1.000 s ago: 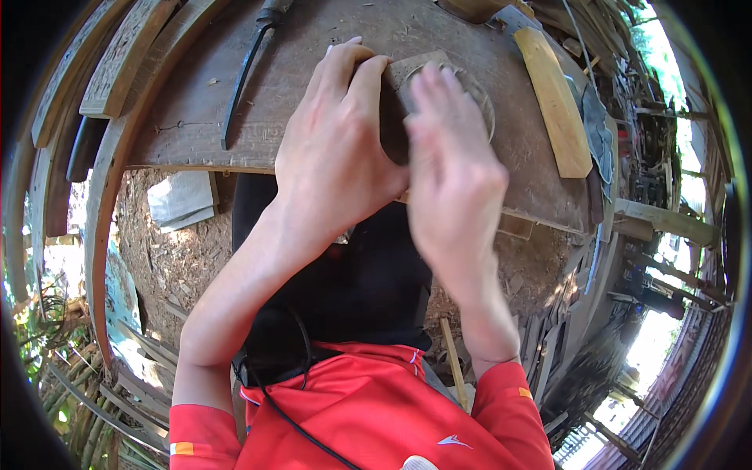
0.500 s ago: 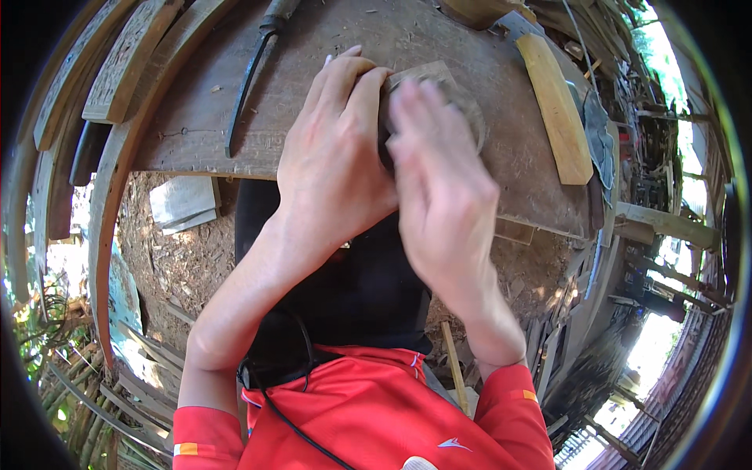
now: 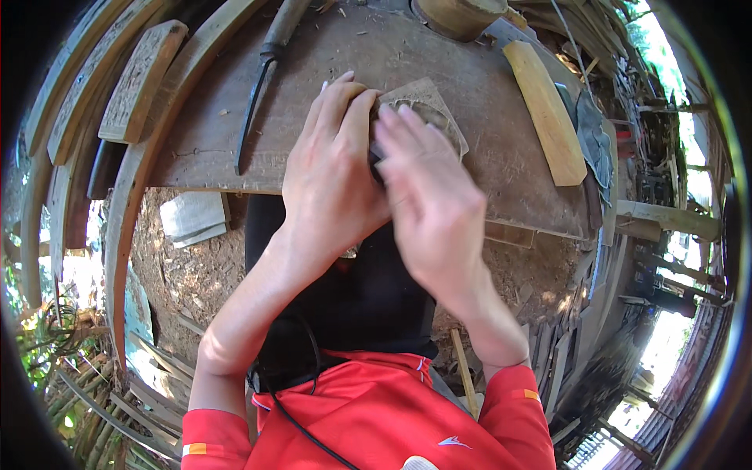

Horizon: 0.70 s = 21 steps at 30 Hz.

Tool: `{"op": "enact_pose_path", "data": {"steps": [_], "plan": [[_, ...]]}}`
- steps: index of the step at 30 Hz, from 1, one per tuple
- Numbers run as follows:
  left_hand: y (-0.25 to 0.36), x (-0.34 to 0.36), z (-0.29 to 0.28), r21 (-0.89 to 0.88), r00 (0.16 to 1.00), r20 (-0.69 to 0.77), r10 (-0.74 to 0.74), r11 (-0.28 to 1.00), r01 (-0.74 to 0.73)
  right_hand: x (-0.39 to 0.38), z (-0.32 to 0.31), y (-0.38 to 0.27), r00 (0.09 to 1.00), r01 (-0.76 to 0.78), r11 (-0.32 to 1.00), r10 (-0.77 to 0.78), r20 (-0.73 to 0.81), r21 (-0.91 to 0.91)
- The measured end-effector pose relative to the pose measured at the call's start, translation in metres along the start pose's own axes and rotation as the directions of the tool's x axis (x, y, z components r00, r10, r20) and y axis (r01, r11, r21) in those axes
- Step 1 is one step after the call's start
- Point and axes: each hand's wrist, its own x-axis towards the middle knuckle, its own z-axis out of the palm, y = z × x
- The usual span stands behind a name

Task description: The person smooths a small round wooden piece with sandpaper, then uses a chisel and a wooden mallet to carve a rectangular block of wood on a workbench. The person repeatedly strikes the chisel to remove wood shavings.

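An open-air woodworking shop: a rough plank counter (image 3: 470,141), a knife (image 3: 258,94), a wood block (image 3: 544,110), stacked timber (image 3: 141,78), and wood chips (image 3: 180,266) on bare ground

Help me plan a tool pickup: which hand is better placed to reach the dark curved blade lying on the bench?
Probably left. The left hand rests on the small wooden piece, and the curved blade lies on its side of the bench. The right hand would have to cross over.
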Motion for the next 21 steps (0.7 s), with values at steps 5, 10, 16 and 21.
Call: {"op": "enact_pose_path", "data": {"steps": [5,10,16,21], "plan": [[-0.001,0.002,0.002,-0.001,1.000,-0.004,0.006,1.000,-0.006,-0.004,0.003,-0.007,0.998,-0.051,0.997,0.050,-0.039,-0.049],[0.012,0.004,-0.005,-0.014,0.997,0.023,-0.075,0.997,0.075,0.000,-0.004,0.014,0.984,-0.164,0.984,0.158,-0.086,-0.070],[0.017,0.003,-0.007,-0.004,0.993,0.044,-0.110,0.994,0.110,-0.001,-0.008,0.029,0.957,-0.235,0.967,0.248,-0.153,0.102],[0.016,0.004,-0.009,-0.059,0.994,0.033,-0.104,0.993,0.106,-0.009,-0.032,0.033,0.775,-0.521,0.567,0.627,0.076,0.638]]}}
